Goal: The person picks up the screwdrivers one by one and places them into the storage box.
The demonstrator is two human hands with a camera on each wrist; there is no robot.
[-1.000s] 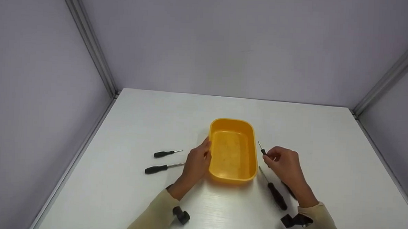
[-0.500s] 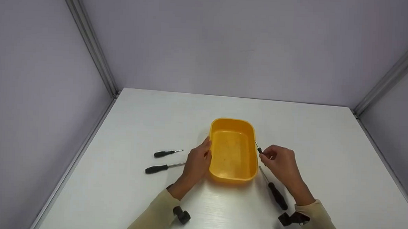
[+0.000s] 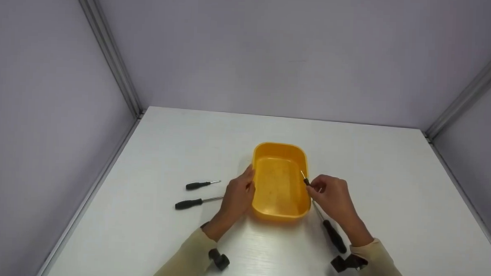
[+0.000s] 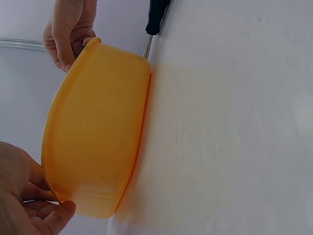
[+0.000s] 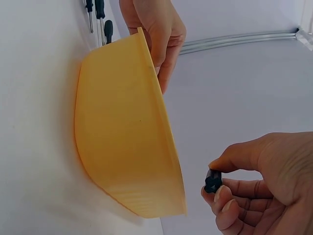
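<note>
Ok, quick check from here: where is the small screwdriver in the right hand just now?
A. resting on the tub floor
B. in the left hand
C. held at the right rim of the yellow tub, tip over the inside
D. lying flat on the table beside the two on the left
C: the right hand pinches the small screwdriver at the yellow tub's right rim, its tip over the inside.

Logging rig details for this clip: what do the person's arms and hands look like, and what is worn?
Both hands are bare: left hand, right hand, with no gloves, rings or markings visible. Each arm wears a long, plain beige sleeve, the left sleeve and the right sleeve, reaching to the wrist. A small black camera mount sits at each wrist: left mount, right mount. No cables show.
</note>
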